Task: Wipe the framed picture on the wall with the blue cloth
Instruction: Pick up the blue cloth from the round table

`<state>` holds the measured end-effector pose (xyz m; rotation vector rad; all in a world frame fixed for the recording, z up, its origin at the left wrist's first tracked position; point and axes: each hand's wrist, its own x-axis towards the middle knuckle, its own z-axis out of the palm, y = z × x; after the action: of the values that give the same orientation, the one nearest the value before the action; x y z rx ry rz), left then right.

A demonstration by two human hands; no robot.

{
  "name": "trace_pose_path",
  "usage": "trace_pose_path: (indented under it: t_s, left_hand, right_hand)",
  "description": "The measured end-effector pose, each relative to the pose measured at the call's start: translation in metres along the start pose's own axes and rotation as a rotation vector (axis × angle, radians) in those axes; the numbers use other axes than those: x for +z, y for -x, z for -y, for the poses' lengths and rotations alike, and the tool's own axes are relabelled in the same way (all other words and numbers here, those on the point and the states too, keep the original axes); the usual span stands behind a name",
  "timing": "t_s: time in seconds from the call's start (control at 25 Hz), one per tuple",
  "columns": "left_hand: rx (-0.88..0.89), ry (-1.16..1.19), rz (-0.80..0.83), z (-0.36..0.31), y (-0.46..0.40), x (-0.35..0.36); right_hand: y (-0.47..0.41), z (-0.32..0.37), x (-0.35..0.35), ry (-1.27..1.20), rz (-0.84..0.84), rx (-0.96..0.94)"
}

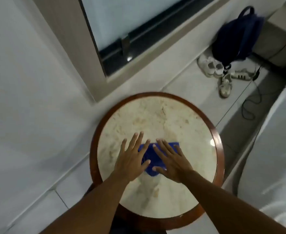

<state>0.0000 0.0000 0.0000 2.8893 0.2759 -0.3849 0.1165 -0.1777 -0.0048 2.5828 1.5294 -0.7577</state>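
1. head view looks down on a round table point(217, 132) with a pale marble top and a dark wooden rim.
2. blue cloth point(149, 154) lies flat on the marble, near the middle of the nearer half of the top, mostly covered by the two hands.
3. left hand point(132, 160) rests palm down over the left part of the cloth, fingers spread and straight, thumb pointing right across the blue fabric; it grips nothing.
4. right hand point(171, 161) lies palm down over the right part of the cloth, fingers flat and splayed toward the upper left, thumb stretched along the cloth's lower edge; it too has hold of nothing.
5. both bare forearms come up from the bottom of the frame and cross the table's near rim.
6. beyond the table a window point(115, 22) with a dark lower frame sits in the white wall.
7. on the tiled floor to the upper right stand a dark blue backpack point(238, 36) and several pale shoes point(211, 66); a thin black cable point(250, 105) trails near them.
8. white fabric, possibly bedding point(274, 141), fills the right edge, though it is blurred.
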Motion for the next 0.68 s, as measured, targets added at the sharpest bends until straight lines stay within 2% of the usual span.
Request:
trace_pose_path:
  t_s: [0.2, 0.32, 0.4, 0.56, 0.68]
  left_hand:
    - [0.064, -0.077, 0.023, 0.006, -0.033, 0.085]
    - [0.084, -0.107, -0.086, 0.005, -0.03, 0.108]
    - [0.047, -0.138, -0.116, 0.003, -0.036, 0.105]
    - [0.024, -0.215, -0.023, -0.007, -0.037, 0.099]
    - [0.0, -0.204, -0.135, -0.001, -0.022, 0.069]
  right_hand:
    - [-0.043, -0.031, 0.057, 0.057, -0.189, -0.042]
    - [-0.042, -0.032, 0.076, 0.047, -0.307, -0.056]
    - [-0.045, -0.026, 0.074, -0.006, -0.376, -0.036]
    - [-0.044, -0.014, 0.065, -0.058, -0.426, -0.074]
    - [-0.037, -0.002, 0.045, -0.107, -0.499, -0.1]
